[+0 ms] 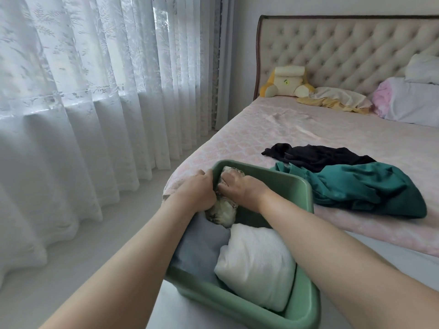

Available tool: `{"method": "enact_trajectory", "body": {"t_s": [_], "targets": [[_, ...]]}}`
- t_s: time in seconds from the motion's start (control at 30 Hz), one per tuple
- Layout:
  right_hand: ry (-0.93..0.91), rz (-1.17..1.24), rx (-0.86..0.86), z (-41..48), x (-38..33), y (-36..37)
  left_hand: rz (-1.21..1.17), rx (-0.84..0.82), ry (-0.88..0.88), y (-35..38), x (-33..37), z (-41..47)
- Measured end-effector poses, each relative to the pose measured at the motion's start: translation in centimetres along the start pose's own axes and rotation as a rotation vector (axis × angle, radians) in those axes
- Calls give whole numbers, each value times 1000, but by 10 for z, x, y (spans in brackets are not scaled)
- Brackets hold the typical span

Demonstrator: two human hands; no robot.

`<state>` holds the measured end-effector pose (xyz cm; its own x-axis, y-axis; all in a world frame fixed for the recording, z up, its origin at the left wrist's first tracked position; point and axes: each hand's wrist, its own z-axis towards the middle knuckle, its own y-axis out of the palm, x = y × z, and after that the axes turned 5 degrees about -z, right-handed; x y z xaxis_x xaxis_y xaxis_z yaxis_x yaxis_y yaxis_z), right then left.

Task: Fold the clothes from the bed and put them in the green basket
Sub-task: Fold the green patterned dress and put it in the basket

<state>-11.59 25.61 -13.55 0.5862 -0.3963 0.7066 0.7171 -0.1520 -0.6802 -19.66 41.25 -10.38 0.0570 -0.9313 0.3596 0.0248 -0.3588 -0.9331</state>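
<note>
The green basket (pixel 301 186) stands on the near corner of the bed. Folded grey cloth (pixel 202 248) and a folded white garment (pixel 256 264) lie inside it. Both hands are at its far end on a rolled cream patterned garment (pixel 222 213). My left hand (pixel 197 188) curls round the garment beside the basket's left rim. My right hand (pixel 240 188) presses and grips it from above. On the bed lie an unfolded teal garment (pixel 361 186) and, just beyond it, a black garment (pixel 318 155).
The pink bed sheet (pixel 297 129) stretches to a tufted headboard (pixel 344 51). A yellow plush cushion (pixel 287 81), a yellow-cream cloth (pixel 337 98) and pillows (pixel 408 100) sit at the head. White lace curtains (pixel 83 91) hang to the left above the pale floor (pixel 95 252).
</note>
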Motion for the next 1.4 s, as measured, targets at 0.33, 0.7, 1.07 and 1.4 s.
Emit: {"method": "enact_trajectory", "body": {"t_s": [0.33, 0.7, 1.07, 1.4], "targets": [[187, 473, -533, -17, -11, -4, 53, 57, 10, 7, 0, -4], [1155, 1485, -581, -5, -23, -14, 41, 103, 4, 13, -2, 2], [701, 818, -496, -4, -39, -16, 70, 129, 21, 16, -4, 3], [611, 916, -754, 0, -34, -3, 92, 141, 72, 17, -3, 1]]}}
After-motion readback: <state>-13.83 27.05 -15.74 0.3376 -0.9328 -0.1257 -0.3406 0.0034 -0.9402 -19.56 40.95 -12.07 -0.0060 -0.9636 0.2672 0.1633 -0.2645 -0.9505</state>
